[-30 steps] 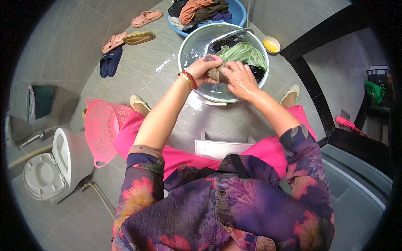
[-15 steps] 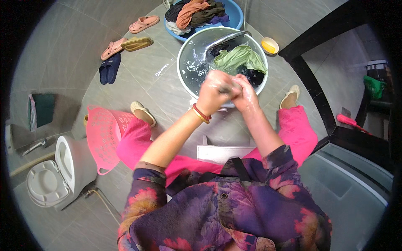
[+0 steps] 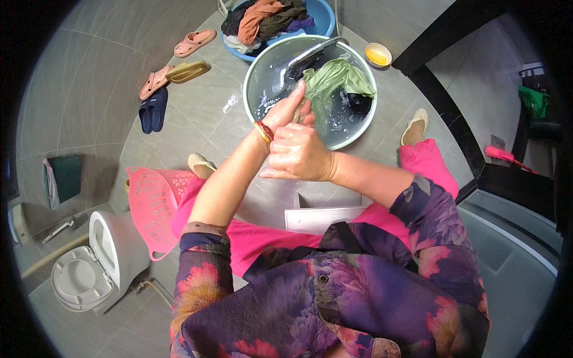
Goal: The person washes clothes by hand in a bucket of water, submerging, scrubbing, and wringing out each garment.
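Observation:
Both my hands are together over the near left rim of a large round basin (image 3: 249, 95). My left hand (image 3: 289, 111) has its thumb stretched up, with the other fingers curled. My right hand (image 3: 300, 153) is closed in a fist against the left one, near its wrist. Anything inside the fingers is hidden. Just beyond the left hand, a pale green cloth (image 3: 335, 77) lies half in the water. Dark fabric (image 3: 358, 102) shows beside it. A shiny curved metal tube (image 3: 310, 52) reaches over the basin's far side.
A blue tub (image 3: 327, 18) full of clothes stands behind the basin, and a bowl (image 3: 378, 55) with something yellow to its right. Slippers (image 3: 154, 110) lie at the left. A pink basket (image 3: 154, 197), a toilet (image 3: 110, 250) and a low white stool (image 3: 322, 218) are near me.
My hands have moved left and turned; the right fist is now nearer me than the left hand, whose thumb has lifted. The view has shifted slightly.

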Tool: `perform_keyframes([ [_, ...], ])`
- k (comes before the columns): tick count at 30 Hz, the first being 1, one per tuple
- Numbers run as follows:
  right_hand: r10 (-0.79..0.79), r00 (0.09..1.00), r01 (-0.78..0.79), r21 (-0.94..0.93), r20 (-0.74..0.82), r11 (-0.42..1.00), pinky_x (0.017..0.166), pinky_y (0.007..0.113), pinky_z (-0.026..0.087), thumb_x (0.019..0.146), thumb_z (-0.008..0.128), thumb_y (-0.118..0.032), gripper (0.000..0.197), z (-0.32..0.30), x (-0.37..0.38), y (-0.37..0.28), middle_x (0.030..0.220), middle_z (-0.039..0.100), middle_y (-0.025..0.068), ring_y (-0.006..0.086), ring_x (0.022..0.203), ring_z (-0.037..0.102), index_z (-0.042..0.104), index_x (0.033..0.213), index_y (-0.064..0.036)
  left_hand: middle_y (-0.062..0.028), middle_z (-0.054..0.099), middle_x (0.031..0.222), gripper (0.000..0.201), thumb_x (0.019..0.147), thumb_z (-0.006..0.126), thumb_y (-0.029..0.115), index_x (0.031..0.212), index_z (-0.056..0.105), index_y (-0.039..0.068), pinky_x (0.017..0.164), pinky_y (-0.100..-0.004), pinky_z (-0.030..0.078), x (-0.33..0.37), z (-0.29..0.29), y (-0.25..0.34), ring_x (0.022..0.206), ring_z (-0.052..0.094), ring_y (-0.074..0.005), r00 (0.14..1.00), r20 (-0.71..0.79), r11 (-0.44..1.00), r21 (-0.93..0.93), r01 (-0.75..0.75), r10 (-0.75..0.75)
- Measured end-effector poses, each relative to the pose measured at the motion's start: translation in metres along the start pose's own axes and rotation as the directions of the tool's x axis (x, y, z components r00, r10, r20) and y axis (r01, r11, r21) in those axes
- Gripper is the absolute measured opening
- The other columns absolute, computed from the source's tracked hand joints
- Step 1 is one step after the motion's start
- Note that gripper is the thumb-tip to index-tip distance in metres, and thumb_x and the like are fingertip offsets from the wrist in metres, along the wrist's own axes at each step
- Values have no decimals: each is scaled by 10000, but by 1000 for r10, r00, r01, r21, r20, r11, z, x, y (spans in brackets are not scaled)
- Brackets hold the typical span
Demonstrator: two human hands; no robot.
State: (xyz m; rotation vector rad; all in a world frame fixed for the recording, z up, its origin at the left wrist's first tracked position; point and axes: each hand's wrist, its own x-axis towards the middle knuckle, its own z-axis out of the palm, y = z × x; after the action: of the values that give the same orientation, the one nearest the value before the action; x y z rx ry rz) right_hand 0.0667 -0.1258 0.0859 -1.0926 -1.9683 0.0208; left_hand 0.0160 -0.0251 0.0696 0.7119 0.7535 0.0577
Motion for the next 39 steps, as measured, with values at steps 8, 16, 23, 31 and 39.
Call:
perform_keyframes([
  [8, -385, 843, 410, 16, 375, 912, 565, 311, 449, 624, 570, -168, 133, 5, -9, 17, 560, 542, 2, 185, 638, 554, 567, 498, -124, -13, 413, 481, 480, 867, 541, 442, 566, 428, 85, 370, -286, 338, 8, 25, 19, 379, 394, -131, 1000, -3, 785, 620, -14, 20],
  [16, -364, 620, 449, 67, 695, 891, 566, 366, 491, 634, 573, -154, 128, 33, -37, 21, 672, 648, 100, 264, 686, 623, 666, 602, -72, -121, 537, 470, 603, 853, 498, 499, 532, 552, -8, 501, -350, 466, 34, 17, -26, 443, 570, -216, 950, -45, 234, 972, -30, 308],
  [23, -276, 928, 254, 115, 251, 960, 698, 335, 446, 682, 609, -199, 139, -18, -18, 4, 759, 490, 48, 218, 772, 522, 521, 716, -96, -35, 537, 631, 380, 868, 561, 398, 700, 531, 58, 542, -254, 432, -4, 4, -2, 578, 530, -119, 999, 36, 905, 425, -39, 27],
  [31, 795, -8, -615, 624, 606, -482, 415, 261, 487, 915, 457, -300, 303, -39, -62, 47, 835, 633, 88, 209, 471, 574, 538, 1064, -49, -46, 548, 1024, 262, 885, 557, 245, 1096, 503, 99, 797, -337, 510, -51, -41, -4, 938, 565, -165, 959, 117, 960, -141, -240, 257],
  [39, 913, 355, -193, 972, 198, -136, 800, 355, 507, 916, 474, -357, 400, -33, 85, 145, 1079, 577, 140, 251, 946, 588, 507, 1128, -20, -106, 259, 1385, 607, 904, 505, 346, 1389, 177, 186, 875, -468, 460, -50, -71, 16, 1108, 483, -331, 879, -137, 843, -249, -476, 456],
])
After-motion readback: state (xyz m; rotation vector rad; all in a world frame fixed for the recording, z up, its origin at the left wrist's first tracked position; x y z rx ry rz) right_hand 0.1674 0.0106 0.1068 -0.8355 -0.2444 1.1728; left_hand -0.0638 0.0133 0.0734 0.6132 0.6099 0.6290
